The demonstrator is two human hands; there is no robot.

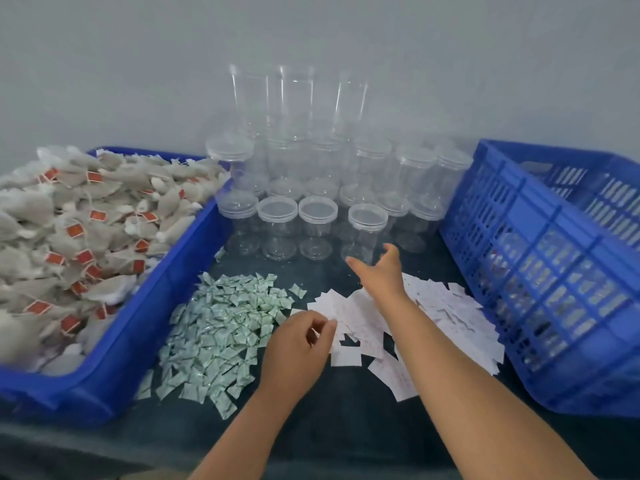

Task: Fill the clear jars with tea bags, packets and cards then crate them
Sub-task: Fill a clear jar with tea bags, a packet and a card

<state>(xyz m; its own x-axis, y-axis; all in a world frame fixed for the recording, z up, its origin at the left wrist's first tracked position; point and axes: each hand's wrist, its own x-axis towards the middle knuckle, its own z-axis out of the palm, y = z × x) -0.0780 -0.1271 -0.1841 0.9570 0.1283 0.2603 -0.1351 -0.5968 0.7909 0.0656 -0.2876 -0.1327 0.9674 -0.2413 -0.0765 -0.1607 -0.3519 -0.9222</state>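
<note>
A person's right hand [381,268] reaches with fingers spread wide and holding nothing, just short of the base of the nearest clear jar [367,221], and contact cannot be told; the left hand [298,341] curls its fingers and pinches a card [314,332] at the near edge of the pile of white cards [450,317] on the dark tabletop [346,417]; a heap of green packets [221,323] lies just to the left of that pile; lidded jars [311,188] stand in rows at the back, against the grey wall [104,64]; tea bags [86,237] with red tags fill a blue tray [173,289] on the left; a blue slatted crate [536,271] stands on the right.
</note>
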